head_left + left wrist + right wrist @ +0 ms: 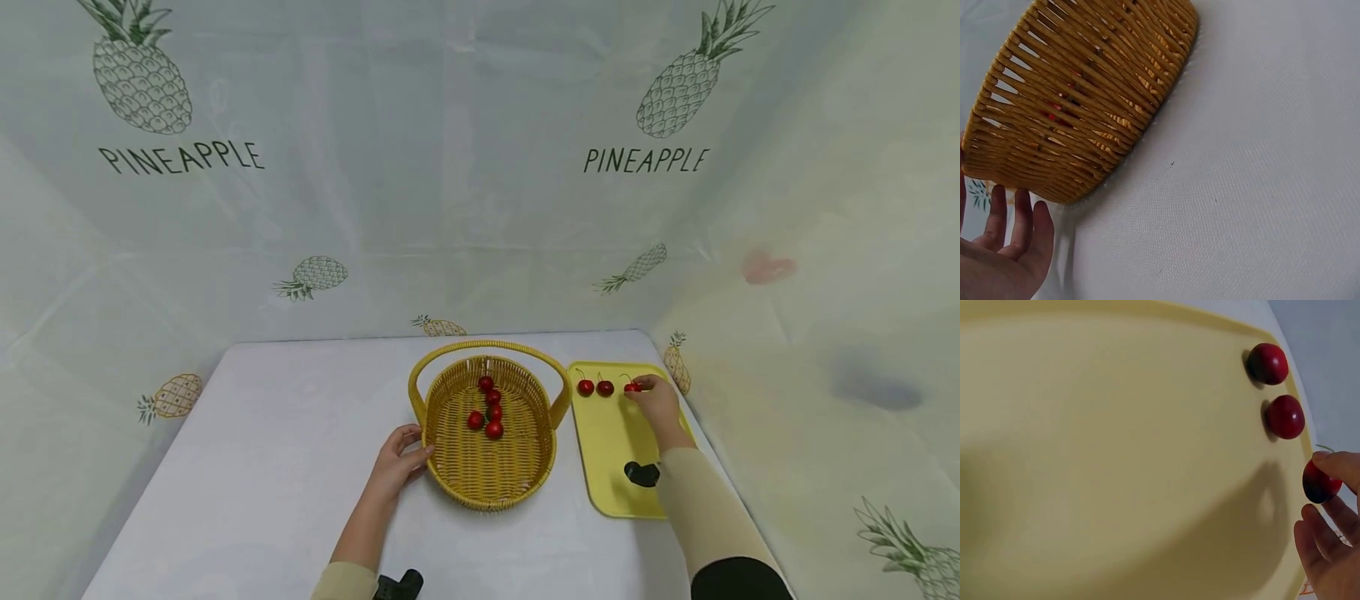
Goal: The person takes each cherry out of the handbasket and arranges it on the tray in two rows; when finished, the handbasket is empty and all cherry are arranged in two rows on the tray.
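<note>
In the head view a yellow woven basket (487,492) with a raised hoop handle stands on the white table, with several red cherries (494,429) inside. My left hand (397,458) holds the basket at its left side, thumb over the rim. The left wrist view has the hand (1013,250) with fingertips right at the basket wall (1085,94). Over the far end of a yellow tray (611,467), my right hand (660,408) pinches a cherry (1319,482) between thumb and fingers. Two other cherries (1285,417) lie in a row beside it on the tray.
The tray stands just right of the basket, near the right edge of the white table (285,483). A pineapple-print sheet (450,208) hangs behind the table and along its sides. Dark straps (401,586) sit at both wrists.
</note>
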Demonstrator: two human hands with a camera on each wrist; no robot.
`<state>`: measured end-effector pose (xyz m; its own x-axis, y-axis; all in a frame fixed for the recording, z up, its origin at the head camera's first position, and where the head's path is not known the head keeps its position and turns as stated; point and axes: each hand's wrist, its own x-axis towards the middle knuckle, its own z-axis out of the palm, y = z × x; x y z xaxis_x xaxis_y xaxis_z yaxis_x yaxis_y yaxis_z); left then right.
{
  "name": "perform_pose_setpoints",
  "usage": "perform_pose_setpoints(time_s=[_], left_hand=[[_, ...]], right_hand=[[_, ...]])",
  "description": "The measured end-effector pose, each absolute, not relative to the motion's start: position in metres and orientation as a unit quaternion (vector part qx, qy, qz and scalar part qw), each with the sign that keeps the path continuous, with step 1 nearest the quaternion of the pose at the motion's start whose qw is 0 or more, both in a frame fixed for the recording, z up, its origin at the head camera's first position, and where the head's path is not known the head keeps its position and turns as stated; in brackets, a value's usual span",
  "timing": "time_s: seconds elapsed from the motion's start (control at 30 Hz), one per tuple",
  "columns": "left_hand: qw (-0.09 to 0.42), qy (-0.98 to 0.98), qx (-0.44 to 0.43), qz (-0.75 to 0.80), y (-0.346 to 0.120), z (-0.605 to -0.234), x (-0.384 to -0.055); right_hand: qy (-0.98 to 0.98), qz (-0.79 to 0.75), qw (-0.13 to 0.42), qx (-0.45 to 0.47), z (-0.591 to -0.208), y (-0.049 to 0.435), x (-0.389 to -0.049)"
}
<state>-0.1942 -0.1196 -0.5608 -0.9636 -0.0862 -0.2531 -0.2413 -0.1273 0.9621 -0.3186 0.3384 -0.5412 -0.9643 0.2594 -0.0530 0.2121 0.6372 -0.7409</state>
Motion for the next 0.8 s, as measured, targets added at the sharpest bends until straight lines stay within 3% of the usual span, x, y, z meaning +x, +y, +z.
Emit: perform_pose_setpoints(time_s=[0.53,0.8], left_hand=[[0.055,0.660,-0.120,0.740,-0.120,-0.557,-0.193],[0.052,0.661,-0.123,0.738,-0.120,-0.561,-0.195]], right_hand=[[-0.896,0.415,0.029,-0.157,-0.562,0.338,-0.334],[-0.896,0.413,0.054,-0.157,-0.569,0.334,-0.338]])
